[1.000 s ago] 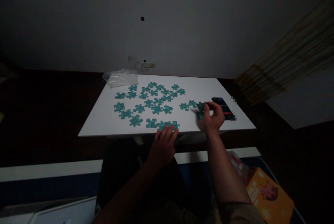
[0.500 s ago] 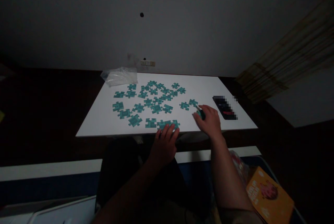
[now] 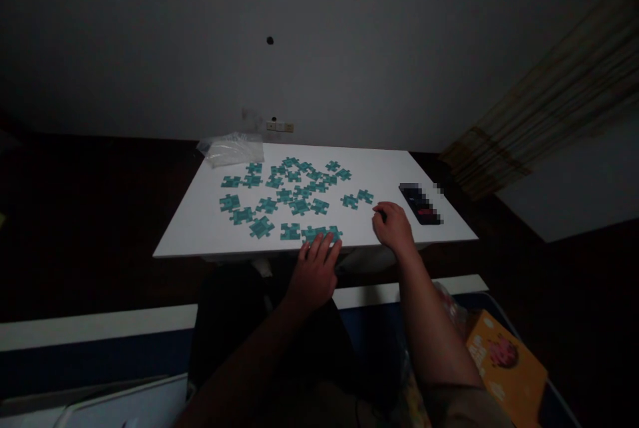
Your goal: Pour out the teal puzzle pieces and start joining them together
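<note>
My left hand (image 3: pixel 315 275) lies at the table's front edge, fingers stretched and apart. Its fingertips rest on or just before a joined strip of teal jigsaw puzzle pieces (image 3: pixel 314 233). Beside that strip, to the left, is a single puzzle piece (image 3: pixel 290 231). My right hand (image 3: pixel 394 227) is closed near the right part of the table, thumb and fingers curled together; the puzzle piece in it is hidden by the fingers. Two puzzle pieces (image 3: pixel 350 202) lie just left of this hand. Several more teal pieces (image 3: pixel 299 206) are spread over the table's middle and left.
The white table (image 3: pixel 190 235) stands against a grey wall. A clear plastic bag (image 3: pixel 234 150) lies at its back left corner, and a dark phone-like object (image 3: pixel 419 205), partly pixelated, at the right. An orange box (image 3: pixel 509 368) sits low beside my right arm.
My right hand has curled in more, and the teal piece that showed between its fingers is now out of sight. The whole view has shifted slightly; my left hand stays at the strip.
</note>
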### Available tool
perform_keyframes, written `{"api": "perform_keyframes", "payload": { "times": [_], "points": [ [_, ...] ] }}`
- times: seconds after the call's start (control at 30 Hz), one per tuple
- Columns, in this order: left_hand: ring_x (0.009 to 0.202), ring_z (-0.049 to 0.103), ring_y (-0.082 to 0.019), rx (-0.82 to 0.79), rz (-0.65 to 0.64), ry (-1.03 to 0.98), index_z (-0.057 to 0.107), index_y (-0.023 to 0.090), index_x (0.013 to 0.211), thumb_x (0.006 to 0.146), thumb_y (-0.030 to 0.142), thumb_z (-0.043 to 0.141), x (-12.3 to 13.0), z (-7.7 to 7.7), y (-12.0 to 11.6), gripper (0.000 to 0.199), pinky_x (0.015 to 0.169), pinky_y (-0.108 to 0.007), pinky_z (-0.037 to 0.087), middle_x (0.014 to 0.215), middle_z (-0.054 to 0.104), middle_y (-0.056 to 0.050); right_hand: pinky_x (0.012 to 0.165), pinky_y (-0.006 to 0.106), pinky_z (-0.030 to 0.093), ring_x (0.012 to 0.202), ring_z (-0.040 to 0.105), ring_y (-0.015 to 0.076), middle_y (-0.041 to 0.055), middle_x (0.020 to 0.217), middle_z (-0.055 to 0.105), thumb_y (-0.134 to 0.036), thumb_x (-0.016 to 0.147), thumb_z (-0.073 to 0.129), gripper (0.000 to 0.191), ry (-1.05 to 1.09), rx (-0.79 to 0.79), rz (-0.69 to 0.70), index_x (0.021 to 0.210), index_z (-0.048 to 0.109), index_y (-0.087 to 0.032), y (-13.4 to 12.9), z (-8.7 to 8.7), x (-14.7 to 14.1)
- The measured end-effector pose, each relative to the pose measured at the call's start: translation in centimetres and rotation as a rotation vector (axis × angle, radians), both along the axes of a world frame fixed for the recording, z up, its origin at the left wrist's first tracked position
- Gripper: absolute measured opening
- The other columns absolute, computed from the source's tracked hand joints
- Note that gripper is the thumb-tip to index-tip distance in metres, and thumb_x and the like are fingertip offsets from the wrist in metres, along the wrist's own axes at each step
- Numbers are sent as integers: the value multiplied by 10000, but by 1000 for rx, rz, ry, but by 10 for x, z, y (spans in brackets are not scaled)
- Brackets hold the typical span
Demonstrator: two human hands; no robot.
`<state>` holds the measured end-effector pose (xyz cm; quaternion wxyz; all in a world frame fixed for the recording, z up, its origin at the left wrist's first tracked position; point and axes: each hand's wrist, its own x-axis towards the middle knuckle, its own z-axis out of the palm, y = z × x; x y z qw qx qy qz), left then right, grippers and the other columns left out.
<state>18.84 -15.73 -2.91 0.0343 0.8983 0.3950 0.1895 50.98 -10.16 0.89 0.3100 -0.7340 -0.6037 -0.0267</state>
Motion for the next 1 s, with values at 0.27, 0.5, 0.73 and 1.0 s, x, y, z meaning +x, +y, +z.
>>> {"api": "perform_keyframes", "payload": {
  "times": [0.27, 0.5, 0.73, 1.0],
  "points": [
    [1873, 445, -435, -37, -44, 31, 482, 254, 1959, 1104, 304, 755, -2, 6, 7, 900, 1510, -650, 420, 2036, 444, -139, 1223, 584, 587, 1194, 769, 399, 189, 1191, 891, -247, 923, 665, 197, 14, -2, -82, 1010, 841, -254, 2, 16, -11],
    [1881, 446, -435, -38, -80, 15, 470, 208, 1953, 1079, 246, 789, -7, 13, 8, 931, 1525, -685, 427, 2033, 435, -175, 1211, 528, 568, 1235, 762, 395, 216, 1233, 895, -248, 975, 669, 218, -20, -38, -163, 1041, 875, -224, -1, 23, -20],
    [1870, 472, -417, 28, -85, 19, 493, 221, 1940, 1099, 280, 801, -8, 6, 10, 897, 1521, -640, 455, 2016, 476, -166, 1188, 451, 501, 1231, 706, 334, 231, 1285, 883, -216, 1068, 613, 257, -38, -79, -194, 1083, 864, -166, -7, 31, -30],
    [1791, 577, -413, 110, -28, -81, 592, 257, 1888, 1071, 270, 803, 0, -15, 9, 844, 1422, -634, 547, 1956, 575, -143, 1185, 425, 450, 1239, 654, 308, 239, 1306, 854, -235, 1102, 593, 278, -38, -96, -172, 1172, 834, -115, -11, 33, -28]
  ]
}}
